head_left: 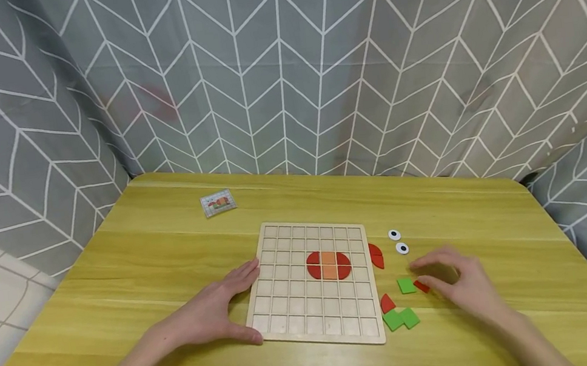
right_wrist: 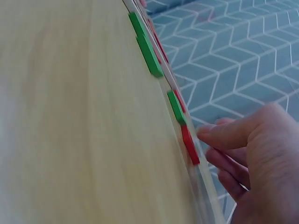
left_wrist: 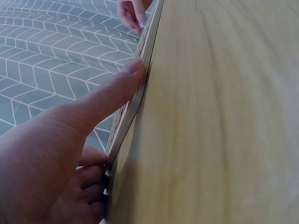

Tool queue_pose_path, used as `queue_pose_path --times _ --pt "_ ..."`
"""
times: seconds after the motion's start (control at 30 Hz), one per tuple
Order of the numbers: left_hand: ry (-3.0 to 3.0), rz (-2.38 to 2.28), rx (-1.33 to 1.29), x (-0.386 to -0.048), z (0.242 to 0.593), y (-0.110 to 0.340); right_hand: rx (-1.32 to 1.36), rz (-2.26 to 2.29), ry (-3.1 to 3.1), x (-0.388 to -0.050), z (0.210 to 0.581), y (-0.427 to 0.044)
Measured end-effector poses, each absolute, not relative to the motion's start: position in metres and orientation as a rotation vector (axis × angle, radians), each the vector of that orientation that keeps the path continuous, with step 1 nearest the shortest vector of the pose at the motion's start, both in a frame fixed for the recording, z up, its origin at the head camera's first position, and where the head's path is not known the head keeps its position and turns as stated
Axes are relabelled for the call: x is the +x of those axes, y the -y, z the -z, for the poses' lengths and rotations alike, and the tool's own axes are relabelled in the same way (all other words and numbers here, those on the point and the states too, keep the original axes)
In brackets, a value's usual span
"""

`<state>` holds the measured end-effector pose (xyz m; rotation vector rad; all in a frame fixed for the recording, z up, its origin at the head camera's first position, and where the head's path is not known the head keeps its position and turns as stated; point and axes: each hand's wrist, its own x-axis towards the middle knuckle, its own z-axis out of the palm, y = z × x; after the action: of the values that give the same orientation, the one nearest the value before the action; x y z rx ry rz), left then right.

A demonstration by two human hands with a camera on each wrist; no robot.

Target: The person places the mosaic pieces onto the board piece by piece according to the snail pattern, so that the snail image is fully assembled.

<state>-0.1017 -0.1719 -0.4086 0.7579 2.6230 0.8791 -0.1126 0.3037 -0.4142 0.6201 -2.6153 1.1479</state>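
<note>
Right grip (head_left: 469, 283) standing slightly parted by red piece (head_left: 423, 286); red-orange oval (head_left: 329, 266) sitting placed, green squares (head_left: 406, 285) waiting off board's (head_left: 291, 319) right edge.

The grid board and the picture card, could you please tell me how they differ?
The grid board is large; the picture card is much smaller. The left hand touches the board's edge; the card lies untouched. The board holds red and orange pieces; the card is printed, bearing none. Both lie on the table.
</note>
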Motion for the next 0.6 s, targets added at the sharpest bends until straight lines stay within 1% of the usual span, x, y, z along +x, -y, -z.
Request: queue_pose_path --times 0.07,0.2,0.6 --pt "-2.621 -0.880 0.757 -0.102 0.409 0.171 0.752 -1.190 2.606 -0.113 0.416 -0.311" --pt "-2.621 -0.878 0.777 -0.102 0.409 0.170 0.857 -1.213 2.627 -0.114 0.419 -0.321" --pt "-2.619 -0.874 0.770 -0.102 0.408 0.171 0.756 -1.155 2.623 -0.115 0.423 -0.317"
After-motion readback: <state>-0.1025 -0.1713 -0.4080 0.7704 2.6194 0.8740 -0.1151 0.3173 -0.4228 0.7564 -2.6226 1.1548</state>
